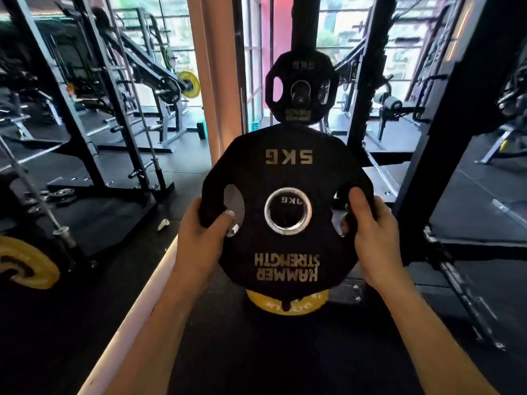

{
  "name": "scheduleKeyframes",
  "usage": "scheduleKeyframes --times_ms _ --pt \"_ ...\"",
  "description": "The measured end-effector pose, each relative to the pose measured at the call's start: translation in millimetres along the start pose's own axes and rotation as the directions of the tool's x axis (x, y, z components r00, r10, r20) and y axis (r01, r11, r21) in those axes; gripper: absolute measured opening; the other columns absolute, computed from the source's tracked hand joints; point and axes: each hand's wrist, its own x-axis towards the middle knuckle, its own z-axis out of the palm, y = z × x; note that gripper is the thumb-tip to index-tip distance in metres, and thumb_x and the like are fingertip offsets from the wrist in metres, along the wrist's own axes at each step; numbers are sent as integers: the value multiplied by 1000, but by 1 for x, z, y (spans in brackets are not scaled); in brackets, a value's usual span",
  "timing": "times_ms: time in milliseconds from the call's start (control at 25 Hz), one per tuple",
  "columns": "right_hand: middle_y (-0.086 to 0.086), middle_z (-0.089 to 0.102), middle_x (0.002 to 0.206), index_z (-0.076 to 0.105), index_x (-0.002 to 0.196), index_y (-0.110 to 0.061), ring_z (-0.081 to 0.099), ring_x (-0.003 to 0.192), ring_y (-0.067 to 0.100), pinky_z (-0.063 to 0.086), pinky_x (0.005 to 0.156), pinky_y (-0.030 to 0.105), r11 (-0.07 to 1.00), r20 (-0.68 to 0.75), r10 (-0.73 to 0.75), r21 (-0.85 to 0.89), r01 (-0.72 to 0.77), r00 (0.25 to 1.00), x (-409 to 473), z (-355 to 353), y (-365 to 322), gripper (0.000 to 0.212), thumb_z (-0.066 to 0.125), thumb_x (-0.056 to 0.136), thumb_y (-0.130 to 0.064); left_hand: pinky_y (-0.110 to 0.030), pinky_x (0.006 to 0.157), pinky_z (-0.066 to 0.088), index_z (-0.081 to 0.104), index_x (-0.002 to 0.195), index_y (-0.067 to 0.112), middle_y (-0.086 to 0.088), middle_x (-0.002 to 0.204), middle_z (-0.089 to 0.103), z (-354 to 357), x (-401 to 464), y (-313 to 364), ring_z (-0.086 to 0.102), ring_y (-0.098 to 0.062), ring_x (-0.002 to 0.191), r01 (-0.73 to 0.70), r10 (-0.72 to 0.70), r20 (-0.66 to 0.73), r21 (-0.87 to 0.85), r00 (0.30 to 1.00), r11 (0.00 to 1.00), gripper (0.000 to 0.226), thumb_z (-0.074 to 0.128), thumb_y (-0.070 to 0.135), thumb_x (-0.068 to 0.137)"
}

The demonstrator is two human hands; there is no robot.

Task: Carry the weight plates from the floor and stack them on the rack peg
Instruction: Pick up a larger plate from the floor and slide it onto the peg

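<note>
I hold a black 5 kg weight plate (288, 172) upright in front of me, its lettering upside down. My left hand (204, 240) grips its left handle slot and my right hand (370, 238) grips its right one. Straight ahead, another black 5 kg plate (302, 114) hangs on the rack peg (300, 95) of a black upright post (303, 21). The held plate is below and in front of that peg, apart from it. Through the held plate's centre hole a further plate's lettering shows. A yellow plate (288, 305) peeks out below the held plate, near the floor.
Black rack uprights (445, 138) stand close on the right and a power rack (94, 109) on the left. A yellow plate on a barbell end (25, 263) sits at lower left. A small white object (163, 224) lies on the black floor. A pale pillar (205, 81) rises centre left.
</note>
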Motion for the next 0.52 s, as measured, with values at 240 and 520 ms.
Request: scheduleKeyframes --times_ms 240,520 --pt "0 53 59 52 77 -18 50 51 8 42 49 20 989 -28 -148 -2 148 989 106 18 -29 32 55 96 -44 -45 74 53 62 87 27 0 81 68 57 102 30 64 -19 75 -114 114 1 -10 993 993 17 66 26 70" --pt "-8 53 57 52 79 -19 49 53 9 42 50 23 974 -70 -225 -18 224 972 212 51 -48 33 54 96 -47 -37 74 50 60 87 27 1 86 66 105 216 53 62 -17 80 -237 236 35 4 971 972 21 62 32 66"
